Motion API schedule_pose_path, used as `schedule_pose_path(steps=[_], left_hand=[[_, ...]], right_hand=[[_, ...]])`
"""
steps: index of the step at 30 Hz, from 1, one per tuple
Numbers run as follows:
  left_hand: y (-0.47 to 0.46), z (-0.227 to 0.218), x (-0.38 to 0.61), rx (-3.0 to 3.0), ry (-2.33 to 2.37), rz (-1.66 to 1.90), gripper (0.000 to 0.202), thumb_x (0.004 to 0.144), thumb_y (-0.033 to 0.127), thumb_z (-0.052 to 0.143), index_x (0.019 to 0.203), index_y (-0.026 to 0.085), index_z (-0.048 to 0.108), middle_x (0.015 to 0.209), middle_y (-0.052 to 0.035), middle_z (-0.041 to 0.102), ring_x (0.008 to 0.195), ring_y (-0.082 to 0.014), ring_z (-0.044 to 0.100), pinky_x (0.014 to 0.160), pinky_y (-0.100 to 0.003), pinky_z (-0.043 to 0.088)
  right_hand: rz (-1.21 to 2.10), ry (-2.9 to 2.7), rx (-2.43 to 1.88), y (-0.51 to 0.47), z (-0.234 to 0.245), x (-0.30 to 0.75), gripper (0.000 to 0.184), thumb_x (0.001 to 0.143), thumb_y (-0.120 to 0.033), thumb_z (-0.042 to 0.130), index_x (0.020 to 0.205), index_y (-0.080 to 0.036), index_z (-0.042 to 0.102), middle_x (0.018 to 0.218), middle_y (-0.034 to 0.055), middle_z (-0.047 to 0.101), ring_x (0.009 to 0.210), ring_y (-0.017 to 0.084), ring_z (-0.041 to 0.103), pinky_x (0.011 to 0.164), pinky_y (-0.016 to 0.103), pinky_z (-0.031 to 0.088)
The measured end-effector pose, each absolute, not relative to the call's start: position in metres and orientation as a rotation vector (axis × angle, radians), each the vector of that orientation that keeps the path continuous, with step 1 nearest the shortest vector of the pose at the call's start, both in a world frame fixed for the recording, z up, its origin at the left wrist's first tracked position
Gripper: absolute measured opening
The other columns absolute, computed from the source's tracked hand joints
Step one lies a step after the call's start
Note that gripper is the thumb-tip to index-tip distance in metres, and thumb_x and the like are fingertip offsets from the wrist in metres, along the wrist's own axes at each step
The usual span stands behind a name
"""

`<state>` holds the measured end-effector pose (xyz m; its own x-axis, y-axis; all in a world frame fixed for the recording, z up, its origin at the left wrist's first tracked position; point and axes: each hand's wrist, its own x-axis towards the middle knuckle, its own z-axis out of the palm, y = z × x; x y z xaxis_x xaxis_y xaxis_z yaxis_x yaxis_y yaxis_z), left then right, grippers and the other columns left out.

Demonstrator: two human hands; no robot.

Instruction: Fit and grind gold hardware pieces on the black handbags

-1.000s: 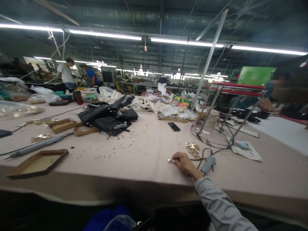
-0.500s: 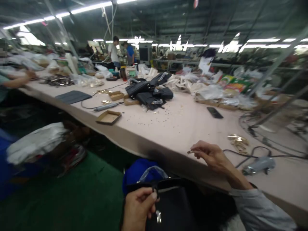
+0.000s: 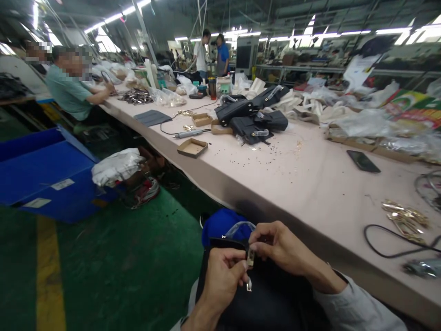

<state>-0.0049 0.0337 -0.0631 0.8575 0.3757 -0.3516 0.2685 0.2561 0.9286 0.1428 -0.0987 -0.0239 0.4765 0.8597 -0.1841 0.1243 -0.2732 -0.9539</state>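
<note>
A black bag (image 3: 272, 299) lies on my lap below the table edge. My left hand (image 3: 222, 278) is closed on the bag's top edge, where a small metal fitting (image 3: 248, 285) hangs. My right hand (image 3: 282, 248) is closed in a pinch on a small metal clasp (image 3: 251, 257) held against the same edge, right beside the left fingers. A clear plastic-wrapped handle (image 3: 237, 227) arches just behind both hands.
A long pale work table (image 3: 303, 184) runs along the right with a pile of black bags (image 3: 251, 115), a phone (image 3: 363, 161), gold metal clasps (image 3: 404, 218), a cabled tool (image 3: 422, 266) and cardboard trays (image 3: 193, 147). A blue crate (image 3: 44, 174) stands on the green floor. A seated person (image 3: 74, 85) works far left.
My right hand left the table with the small metal piece and came down to the bag on my lap. My left hand came into view gripping the bag. The view swung left and down.
</note>
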Motion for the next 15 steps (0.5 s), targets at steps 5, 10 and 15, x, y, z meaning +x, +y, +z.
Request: schedule_pose_path(steps=[5,10,15], left_hand=[[0.034,-0.067,-0.009,1.338,0.547,0.07,0.022,0.071,0.021,0.069,0.081,0.008,0.084,0.051,-0.0057,0.066,0.041,-0.0109,0.054,0.043,-0.021,0.04],[0.033,-0.067,-0.012,1.328,0.522,0.059,0.022,0.07,0.02,0.068,0.08,0.008,0.083,0.051,-0.005,0.066,0.042,-0.0112,0.054,0.043,-0.021,0.04],[0.032,-0.063,-0.013,1.304,0.538,0.038,0.024,0.068,0.021,0.069,0.081,0.007,0.083,0.051,-0.0064,0.067,0.041,-0.0113,0.055,0.043,-0.021,0.041]], right_hand=[[0.902,-0.866,-1.774,-0.095,-0.027,0.136,0.014,0.081,-0.011,0.065,0.083,-0.018,0.077,0.081,0.0018,0.072,0.062,0.014,0.063,0.056,0.024,0.046],[0.92,-0.865,-1.784,-0.093,-0.027,0.131,0.014,0.08,-0.011,0.064,0.083,-0.017,0.076,0.078,0.0021,0.071,0.06,0.014,0.063,0.053,0.023,0.047],[1.001,-0.777,-1.746,-0.093,-0.028,0.13,0.011,0.081,-0.016,0.063,0.082,-0.015,0.075,0.07,0.0027,0.07,0.055,0.015,0.062,0.051,0.024,0.05]])
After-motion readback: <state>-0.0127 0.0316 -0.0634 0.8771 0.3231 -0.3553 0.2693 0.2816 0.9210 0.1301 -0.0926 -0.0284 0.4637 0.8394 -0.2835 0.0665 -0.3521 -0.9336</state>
